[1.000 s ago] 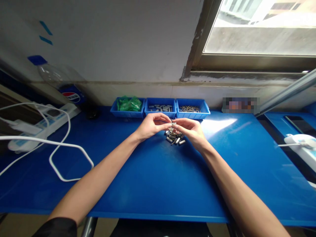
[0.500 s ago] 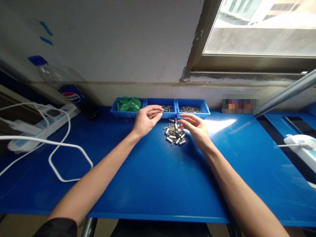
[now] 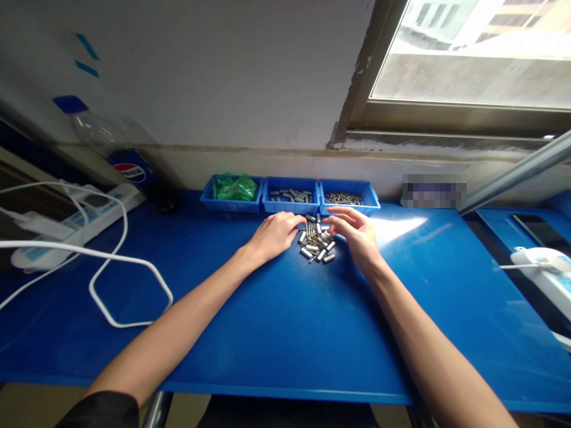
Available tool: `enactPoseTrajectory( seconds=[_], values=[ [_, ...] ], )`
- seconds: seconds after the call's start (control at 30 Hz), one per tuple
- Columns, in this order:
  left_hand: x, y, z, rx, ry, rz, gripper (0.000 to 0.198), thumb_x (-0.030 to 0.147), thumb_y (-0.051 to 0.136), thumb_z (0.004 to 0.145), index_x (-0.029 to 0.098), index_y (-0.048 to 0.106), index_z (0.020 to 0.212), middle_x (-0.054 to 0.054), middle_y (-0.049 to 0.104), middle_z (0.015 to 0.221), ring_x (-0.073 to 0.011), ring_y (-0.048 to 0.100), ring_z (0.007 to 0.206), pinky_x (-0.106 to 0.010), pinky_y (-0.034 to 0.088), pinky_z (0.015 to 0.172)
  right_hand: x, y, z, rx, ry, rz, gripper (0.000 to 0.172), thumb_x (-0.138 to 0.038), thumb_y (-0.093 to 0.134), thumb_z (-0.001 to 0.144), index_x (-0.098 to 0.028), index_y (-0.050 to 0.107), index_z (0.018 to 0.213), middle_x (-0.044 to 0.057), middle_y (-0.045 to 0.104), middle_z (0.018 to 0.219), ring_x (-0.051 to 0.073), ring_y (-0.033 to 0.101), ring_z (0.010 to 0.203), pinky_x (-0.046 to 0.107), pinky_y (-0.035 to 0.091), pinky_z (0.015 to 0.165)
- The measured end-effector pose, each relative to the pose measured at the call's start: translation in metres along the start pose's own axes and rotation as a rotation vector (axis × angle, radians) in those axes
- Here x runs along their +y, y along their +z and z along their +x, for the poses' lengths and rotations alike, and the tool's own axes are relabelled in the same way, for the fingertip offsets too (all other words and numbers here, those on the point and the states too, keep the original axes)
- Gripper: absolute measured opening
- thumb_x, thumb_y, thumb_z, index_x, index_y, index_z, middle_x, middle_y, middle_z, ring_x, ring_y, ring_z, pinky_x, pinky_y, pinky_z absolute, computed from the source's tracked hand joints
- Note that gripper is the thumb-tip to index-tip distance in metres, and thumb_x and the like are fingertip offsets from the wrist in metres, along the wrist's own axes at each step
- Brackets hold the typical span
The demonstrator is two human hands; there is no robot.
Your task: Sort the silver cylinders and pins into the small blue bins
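Observation:
A loose pile of small silver metal blocks and thin brass-coloured pins (image 3: 316,245) lies on the blue table. At its left edge is my left hand (image 3: 277,233), back upward, with curved fingers apart and nothing visible in them. My right hand (image 3: 354,230) hovers at the pile's right side, open, its thumb and fingers loosely bent. Behind the pile stand three blue bins: the middle bin (image 3: 291,208) contains grey metal pieces, and the right bin (image 3: 352,209) contains thin brass-coloured pins. Green plastic (image 3: 235,188) fills much of the left bin (image 3: 229,206).
A cola bottle (image 3: 131,169) leans at the back left. Beside it is a white power strip (image 3: 66,235) with a looped white cable (image 3: 116,324) on the table. To the right are another power strip (image 3: 546,267) and a phone (image 3: 542,232).
My left hand has come down from in front of the middle bin to the pile's left edge, uncovering that bin. My right hand has hardly moved.

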State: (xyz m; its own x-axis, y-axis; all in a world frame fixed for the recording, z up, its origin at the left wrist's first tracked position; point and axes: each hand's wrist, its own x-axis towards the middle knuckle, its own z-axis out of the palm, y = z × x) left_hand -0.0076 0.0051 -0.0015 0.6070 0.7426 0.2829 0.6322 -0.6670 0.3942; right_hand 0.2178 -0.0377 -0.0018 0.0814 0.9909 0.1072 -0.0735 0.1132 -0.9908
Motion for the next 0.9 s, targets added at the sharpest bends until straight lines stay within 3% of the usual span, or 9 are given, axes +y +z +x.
enactPoseTrajectory(
  seconds=[0.13, 0.3, 0.47, 0.7, 0.9],
  values=[
    [-0.002, -0.011, 0.002, 0.074, -0.036, -0.092, 0.023, 0.008, 0.061, 0.092, 0.017, 0.077, 0.104, -0.008, 0.080, 0.103, -0.0228, 0.076, 0.095, -0.034, 0.060, 0.090, 0.000, -0.001, 0.001, 0.010, 0.000, -0.004, 0.026, -0.036, 0.081, 0.083, -0.023, 0.078, 0.105, 0.003, 0.078, 0.085, 0.016, 0.066, 0.071, 0.032, 0.054, 0.070],
    [0.006, -0.020, 0.006, 0.257, -0.118, -0.516, 0.009, 0.017, 0.073, 0.086, 0.016, 0.077, 0.095, -0.005, 0.081, 0.094, -0.0195, 0.077, 0.085, -0.031, 0.064, 0.084, -0.001, -0.001, 0.000, -0.003, -0.019, -0.067, 0.028, -0.038, 0.082, 0.083, -0.023, 0.078, 0.106, 0.003, 0.079, 0.085, 0.017, 0.068, 0.072, 0.032, 0.056, 0.072],
    [0.018, -0.016, 0.007, 0.322, -0.195, -0.807, 0.027, 0.031, 0.088, 0.076, 0.015, 0.076, 0.094, -0.007, 0.081, 0.093, -0.0218, 0.079, 0.086, -0.036, 0.066, 0.088, -0.005, 0.005, -0.003, -0.086, 0.033, -0.094, 0.040, -0.045, 0.087, 0.078, -0.024, 0.078, 0.110, 0.004, 0.080, 0.089, 0.019, 0.071, 0.074, 0.035, 0.058, 0.071],
    [0.024, -0.009, 0.005, 0.319, -0.180, -0.805, 0.027, 0.030, 0.088, 0.076, 0.015, 0.075, 0.094, -0.008, 0.080, 0.098, -0.0221, 0.080, 0.087, -0.034, 0.067, 0.086, 0.000, 0.005, -0.002, -0.129, 0.054, -0.010, 0.033, -0.048, 0.090, 0.075, -0.023, 0.082, 0.095, 0.003, 0.079, 0.080, 0.020, 0.071, 0.071, 0.036, 0.060, 0.073],
    [0.017, 0.000, 0.005, 0.302, -0.123, -0.605, 0.020, 0.027, 0.078, 0.086, 0.014, 0.075, 0.101, -0.009, 0.079, 0.103, -0.0194, 0.079, 0.084, -0.032, 0.067, 0.085, 0.003, 0.002, 0.000, -0.109, 0.075, -0.002, 0.030, -0.045, 0.090, 0.076, -0.023, 0.084, 0.095, 0.004, 0.080, 0.080, 0.020, 0.073, 0.072, 0.036, 0.060, 0.074]
  ],
)
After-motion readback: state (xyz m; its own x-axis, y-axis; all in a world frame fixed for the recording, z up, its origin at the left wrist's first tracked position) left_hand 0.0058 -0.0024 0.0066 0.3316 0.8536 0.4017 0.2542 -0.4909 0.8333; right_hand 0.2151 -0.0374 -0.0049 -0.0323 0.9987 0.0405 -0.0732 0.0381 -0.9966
